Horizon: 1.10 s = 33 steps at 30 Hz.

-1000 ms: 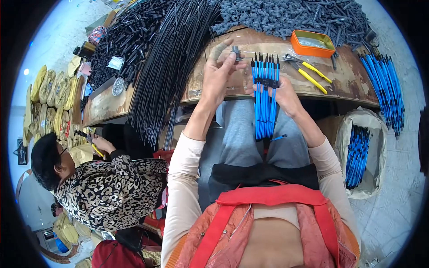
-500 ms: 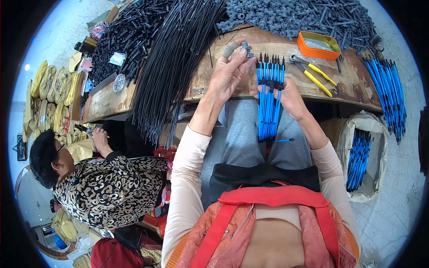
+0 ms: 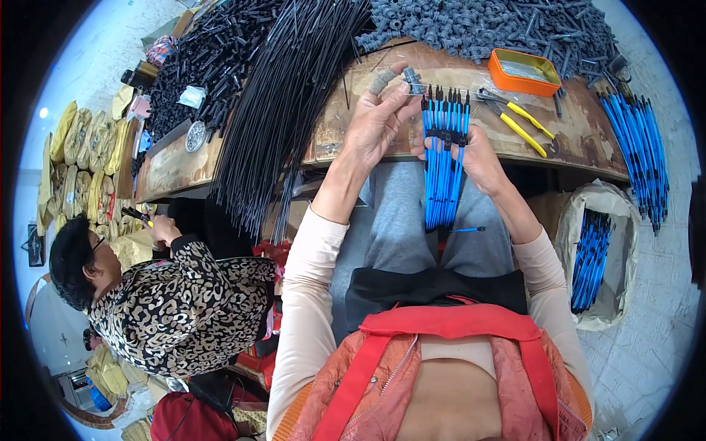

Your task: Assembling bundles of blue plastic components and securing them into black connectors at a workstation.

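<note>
My left hand (image 3: 375, 123) pinches a small grey plastic fitting (image 3: 412, 81) between thumb and fingers above the table edge; one finger is wrapped in tape. A thin pale wire or rod runs from by the fitting to the right, past the black tips of some blue rods. My right hand (image 3: 479, 160) is closed on the bundle of blue rods (image 3: 443, 184), which hangs over my lap with black clips across its middle. One rod end sticks out sideways at the bottom. Yellow-handled pliers (image 3: 523, 132) lie just right of the bundle.
Heaps of grey fittings (image 3: 485, 28) and black parts (image 3: 213, 66) cover the table's back, with long black rods (image 3: 279, 125) between. An orange tin (image 3: 523, 82) stands right. More blue rods (image 3: 638, 154) overhang the right edge; a lined bin (image 3: 625, 257) stands below. A co-worker (image 3: 176, 301) sits left.
The grey fitting in my left hand has tilted and shifted slightly right. My right hand and the bundle stay nearly still. The co-worker's hands have moved a little.
</note>
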Motion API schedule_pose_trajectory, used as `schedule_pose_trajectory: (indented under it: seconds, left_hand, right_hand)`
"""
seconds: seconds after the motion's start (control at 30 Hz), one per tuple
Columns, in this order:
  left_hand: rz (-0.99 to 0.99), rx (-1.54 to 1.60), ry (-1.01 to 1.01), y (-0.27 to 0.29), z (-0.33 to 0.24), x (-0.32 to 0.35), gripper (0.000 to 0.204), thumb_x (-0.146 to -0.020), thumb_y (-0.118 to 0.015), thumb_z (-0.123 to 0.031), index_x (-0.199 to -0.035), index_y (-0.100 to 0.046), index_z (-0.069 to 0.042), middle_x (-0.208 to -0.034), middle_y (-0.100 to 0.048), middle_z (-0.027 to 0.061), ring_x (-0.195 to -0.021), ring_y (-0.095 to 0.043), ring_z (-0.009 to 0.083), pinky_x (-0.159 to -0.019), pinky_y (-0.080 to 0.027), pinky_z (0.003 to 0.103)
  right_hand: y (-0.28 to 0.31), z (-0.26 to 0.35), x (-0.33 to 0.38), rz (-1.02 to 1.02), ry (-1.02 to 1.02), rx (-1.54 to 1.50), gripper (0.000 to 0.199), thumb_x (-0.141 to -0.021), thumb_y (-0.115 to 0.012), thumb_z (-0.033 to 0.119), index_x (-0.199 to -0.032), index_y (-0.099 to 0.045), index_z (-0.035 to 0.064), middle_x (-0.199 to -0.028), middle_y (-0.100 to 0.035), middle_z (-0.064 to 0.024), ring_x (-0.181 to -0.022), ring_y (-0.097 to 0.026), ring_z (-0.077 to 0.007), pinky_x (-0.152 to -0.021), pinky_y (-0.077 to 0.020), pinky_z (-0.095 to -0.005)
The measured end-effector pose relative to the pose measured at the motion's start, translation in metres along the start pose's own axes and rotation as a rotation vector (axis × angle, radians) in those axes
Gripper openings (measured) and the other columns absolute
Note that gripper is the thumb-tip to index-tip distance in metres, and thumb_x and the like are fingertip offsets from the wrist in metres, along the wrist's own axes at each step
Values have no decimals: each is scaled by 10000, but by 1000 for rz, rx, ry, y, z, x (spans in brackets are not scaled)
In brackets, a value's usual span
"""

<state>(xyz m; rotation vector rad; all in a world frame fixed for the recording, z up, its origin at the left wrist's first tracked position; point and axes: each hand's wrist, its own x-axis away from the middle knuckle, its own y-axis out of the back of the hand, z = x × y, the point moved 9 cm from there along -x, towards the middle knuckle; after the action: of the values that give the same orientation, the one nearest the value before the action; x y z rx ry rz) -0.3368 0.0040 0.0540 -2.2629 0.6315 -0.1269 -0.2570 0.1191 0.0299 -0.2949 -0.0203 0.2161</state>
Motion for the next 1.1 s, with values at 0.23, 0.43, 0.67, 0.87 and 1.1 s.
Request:
schedule_pose_trajectory:
  seconds: [0.23, 0.43, 0.67, 0.87, 1.1]
  left_hand:
    - [-46, -48, 39, 2, 4, 3, 325, -978, -616, -34, -1292, -552, 18, -1165, -667, 136, -1023, -689, 214, -895, -608, 325]
    - [-36, 30, 16, 1, 4, 0, 322, -978, -624, -48, -1291, -577, 13, -1159, -672, 132, -1016, -688, 206, -862, -611, 310]
    - [-65, -46, -14, -1, 1, 6, 329, -988, -616, -65, -1304, -576, 19, -1189, -668, 128, -1040, -679, 188, -912, -591, 308]
    - [-104, -62, -13, -3, -2, 12, 370, -983, -615, -49, -1341, -556, 28, -1208, -663, 128, -1055, -672, 180, -932, -578, 301]
    - [-133, -376, -115, -21, -17, 25, 538, -880, -728, -16, -1368, -523, 82, -1182, -677, 144, -1014, -671, 165, -885, -542, 268]
  right_hand:
    - [1, 1, 1, 1, 19, -21, 372, -907, -744, 201, -1191, -636, -15, -1056, -718, -133, -974, -726, -261, -871, -590, -375]
    - [0, 1, 2, -5, 13, -31, 383, -903, -748, 204, -1197, -632, -12, -1053, -717, -135, -973, -726, -260, -879, -586, -371]
    - [0, 2, 2, 12, 40, -25, 389, -916, -726, 202, -1220, -619, -16, -1053, -717, -144, -969, -724, -263, -878, -582, -375]
    - [2, -1, -1, -24, 21, 4, 344, -922, -709, 170, -1202, -629, -14, -1037, -720, -140, -954, -727, -263, -869, -581, -372]
    - [4, -4, -5, -31, -1, 35, 319, -928, -692, 155, -1187, -630, -19, -1033, -720, -130, -948, -730, -259, -862, -583, -364]
